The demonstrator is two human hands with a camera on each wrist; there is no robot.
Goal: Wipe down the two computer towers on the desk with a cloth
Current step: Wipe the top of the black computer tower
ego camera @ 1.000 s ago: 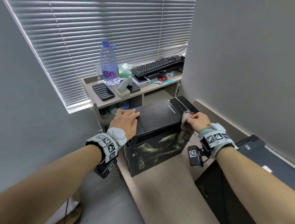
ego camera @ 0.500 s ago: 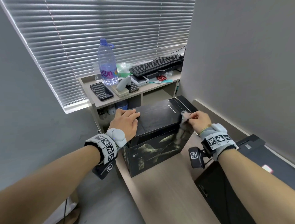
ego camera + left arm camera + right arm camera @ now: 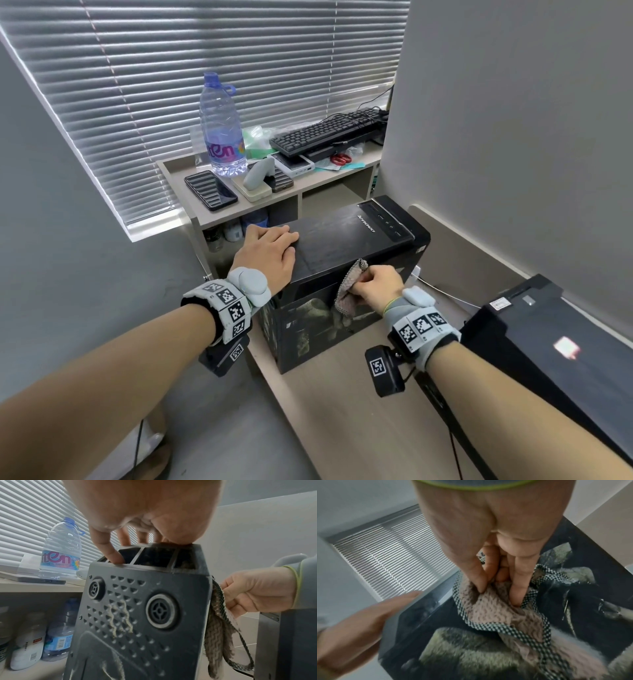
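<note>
second tower (image 3: pixel 548 346): cut off by right edge | cloth (image 3: pixel 496 609): motion-blurred | shelf bottles (image 3: pixel 30 642): blurred, labels unreadable

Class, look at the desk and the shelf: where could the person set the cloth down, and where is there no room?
Bare desk lies in front of the upright tower, between its near face and the second tower lying at right. The shelf top is crowded: water bottle, phone, keyboard, scissors.
</note>
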